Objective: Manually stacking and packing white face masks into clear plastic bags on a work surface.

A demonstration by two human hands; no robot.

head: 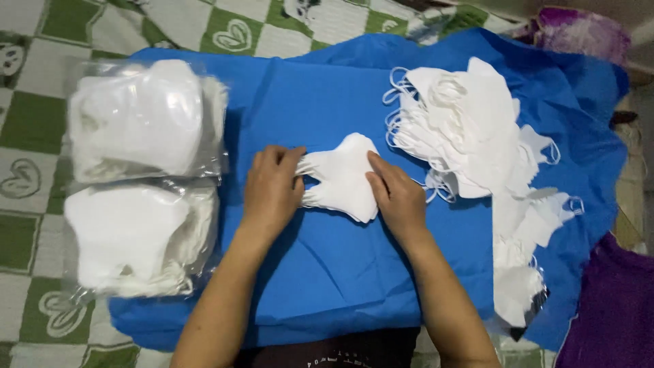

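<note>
Both hands down on the work, close together. Left hand (272,187) has fingers curled, pinching the left edge of a small stack of folded white masks (343,177), about where the ear loops gather; right hand (395,197) lies flatter, fingers pressing the stack's right edge, thumb tucked toward it. The stack sits mid-way across a blue cloth (327,272) spread over a green-and-white checked cover (27,123). It reads as the squaring-up step: a counted handful being evened at the edges between the two hands. To the person's left, just off the cloth's edge, two clear bags of masks (143,177) lie one above the other, both full, touching. To the right, a loose heap of unpacked masks (477,129) fans out, loops tangled, trailing down toward a partly hidden clear wrapper. Purple fabric (613,307) at the far right. Judging by the layout, what follows calls for holding the stack flat and aligned, loops kept tucked so none snag; the grip looks light, so a slip could splay it.
</note>
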